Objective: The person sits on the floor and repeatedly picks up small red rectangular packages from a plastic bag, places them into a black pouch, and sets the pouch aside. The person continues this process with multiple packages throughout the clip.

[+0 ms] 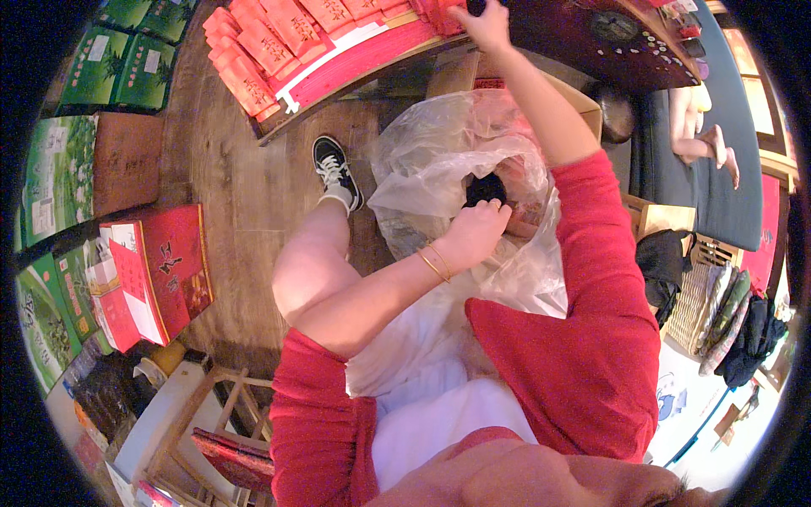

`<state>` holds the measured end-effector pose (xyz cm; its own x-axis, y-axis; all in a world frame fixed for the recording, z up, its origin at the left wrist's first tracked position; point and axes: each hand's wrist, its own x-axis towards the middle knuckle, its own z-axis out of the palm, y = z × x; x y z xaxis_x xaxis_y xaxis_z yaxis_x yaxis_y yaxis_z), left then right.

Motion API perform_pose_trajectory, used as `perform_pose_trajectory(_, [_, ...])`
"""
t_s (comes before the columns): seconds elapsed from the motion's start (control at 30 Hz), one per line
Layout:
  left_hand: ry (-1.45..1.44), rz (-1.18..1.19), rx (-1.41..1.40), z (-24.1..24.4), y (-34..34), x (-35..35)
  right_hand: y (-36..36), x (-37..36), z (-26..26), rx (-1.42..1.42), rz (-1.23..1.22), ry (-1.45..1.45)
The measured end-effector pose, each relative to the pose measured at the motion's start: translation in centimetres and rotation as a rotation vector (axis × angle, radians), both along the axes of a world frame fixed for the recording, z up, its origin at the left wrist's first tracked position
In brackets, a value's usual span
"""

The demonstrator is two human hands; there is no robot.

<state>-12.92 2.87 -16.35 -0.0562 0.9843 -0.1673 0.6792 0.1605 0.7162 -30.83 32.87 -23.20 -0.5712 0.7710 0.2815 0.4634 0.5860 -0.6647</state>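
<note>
My left hand (pixel 475 234), with a thin bracelet at the wrist, is in the mouth of a clear plastic bag (pixel 424 158) on my lap. Its fingers are curled on the edge of a black object (pixel 486 189); reddish contents show beside it through the film. At the top edge my right hand (pixel 486 26) reaches over the red packets (pixel 437 14) on the table, its thumb spread against them. A dark thing (pixel 476 6) shows between thumb and fingers; the picture's rim cuts it off, so the grip is unclear. Rows of red printed packets (pixel 294 28) lie further left.
The table's edge (pixel 355 85) curves above a wooden floor. An open cardboard box (pixel 580 104) stands behind the bag. Green boxes (pixel 63 184) and a red box (pixel 177 266) are at left. Another person's legs (pixel 697 136) rest on a dark couch (pixel 728 190). A wooden chair (pixel 237 393) stands lower left.
</note>
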Motion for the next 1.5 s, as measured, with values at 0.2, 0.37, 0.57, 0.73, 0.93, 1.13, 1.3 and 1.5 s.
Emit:
perform_pose_trajectory(0.2, [0.096,-0.043,0.019,-1.1,0.1,0.1,8.2,8.8,2.7,-0.402,0.496,-0.215])
perform_pose_trajectory(0.37, [0.183,-0.037,0.063,-1.4,-0.2,0.0,2.9,12.1,4.0,-0.193,0.233,-0.827])
perform_pose_trajectory(0.57, [0.181,-0.056,0.009,-1.2,-0.3,-0.3,1.0,14.1,1.2,0.108,0.157,-1.046])
perform_pose_trajectory(0.73, [0.207,-0.062,0.040,-1.4,-0.4,-0.2,0.6,15.0,-0.7,0.119,-0.022,-0.825])
perform_pose_trajectory(0.93, [0.218,-0.035,0.076,-1.5,-0.5,-0.4,0.4,14.4,-2.1,0.021,-0.102,-0.726])
perform_pose_trajectory(1.13, [0.239,-0.028,0.104,-1.4,-0.5,-0.5,2.3,14.0,-4.3,-0.215,-0.155,-0.577])
perform_pose_trajectory(1.3, [0.232,-0.017,0.084,-1.9,-0.6,-0.5,-1.4,12.2,-0.8,-0.182,-0.157,-0.539])
perform_pose_trajectory(1.5, [0.151,-0.026,-0.003,-1.3,-0.3,-1.2,0.2,13.2,-2.3,-0.060,-0.059,-0.514])
